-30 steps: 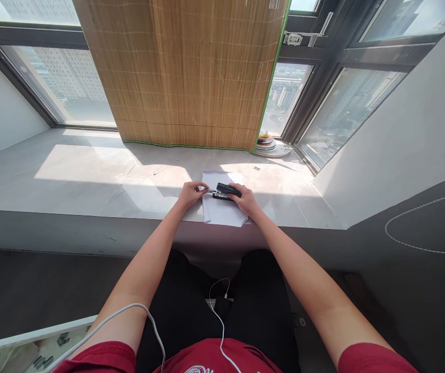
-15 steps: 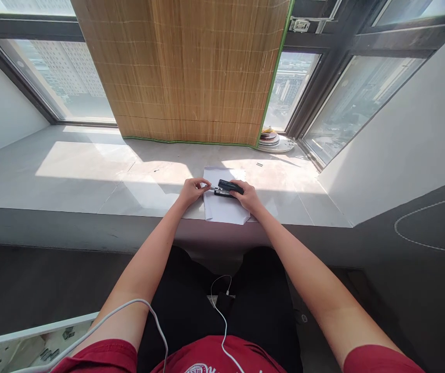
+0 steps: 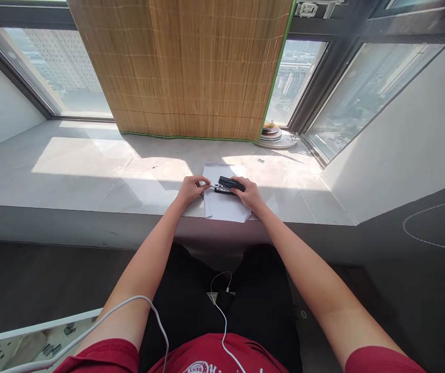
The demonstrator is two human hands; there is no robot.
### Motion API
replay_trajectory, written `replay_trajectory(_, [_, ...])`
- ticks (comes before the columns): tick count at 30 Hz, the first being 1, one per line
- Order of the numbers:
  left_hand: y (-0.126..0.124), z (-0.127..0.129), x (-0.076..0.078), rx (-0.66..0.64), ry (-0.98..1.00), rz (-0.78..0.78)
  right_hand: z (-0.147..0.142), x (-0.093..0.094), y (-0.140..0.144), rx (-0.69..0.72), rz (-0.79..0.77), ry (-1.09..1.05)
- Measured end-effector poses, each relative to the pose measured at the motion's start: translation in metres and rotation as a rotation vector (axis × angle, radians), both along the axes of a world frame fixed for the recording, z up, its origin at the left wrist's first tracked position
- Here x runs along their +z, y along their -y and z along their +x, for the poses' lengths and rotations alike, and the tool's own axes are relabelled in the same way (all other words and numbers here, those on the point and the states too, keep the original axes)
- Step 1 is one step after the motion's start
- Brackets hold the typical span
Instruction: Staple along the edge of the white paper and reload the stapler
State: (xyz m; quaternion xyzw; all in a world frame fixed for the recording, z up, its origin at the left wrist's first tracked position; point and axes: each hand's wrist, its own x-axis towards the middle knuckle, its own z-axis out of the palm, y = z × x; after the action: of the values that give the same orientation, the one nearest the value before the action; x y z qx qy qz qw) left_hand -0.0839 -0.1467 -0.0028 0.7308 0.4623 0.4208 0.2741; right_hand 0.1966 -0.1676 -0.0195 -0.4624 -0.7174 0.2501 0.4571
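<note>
Sunlit sill (image 3: 70, 191) beneath your grip | right hand (image 3: 251, 194) grasped parted stapler (image 3: 229, 182) over paper (image 3: 226, 208) | left hand (image 3: 191, 190), just leftward, pinched slim metal part (image 3: 213, 185), apparently adjusting it | next move likely needed steady right hold

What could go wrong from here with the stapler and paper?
The stapler in the right hand is spread open and might close on the nearby left hand. The slim metal piece at that hand's fingertips could slip loose. The paper reaches the ledge's front edge, so it may slide off.
</note>
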Motion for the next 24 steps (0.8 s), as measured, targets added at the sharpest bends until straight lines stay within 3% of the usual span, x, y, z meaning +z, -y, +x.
replay_trajectory(7, [0.006,0.002,0.005,-0.054,0.039,-0.004,0.004,0.007,0.006,0.006,-0.030,-0.156])
replay_trajectory(10, [0.008,0.000,0.008,-0.139,0.092,-0.065,0.005,0.012,0.013,0.089,-0.026,-0.200])
replay_trajectory(13, [0.010,-0.001,0.010,-0.269,0.020,-0.125,0.005,0.017,0.020,0.245,-0.025,-0.163])
replay_trajectory(17, [0.008,0.000,0.011,-0.349,-0.019,-0.053,0.002,0.023,0.024,0.389,-0.002,-0.063])
replay_trajectory(24, [0.003,0.003,0.004,-0.384,-0.068,-0.043,-0.002,0.022,0.023,0.409,0.055,0.025])
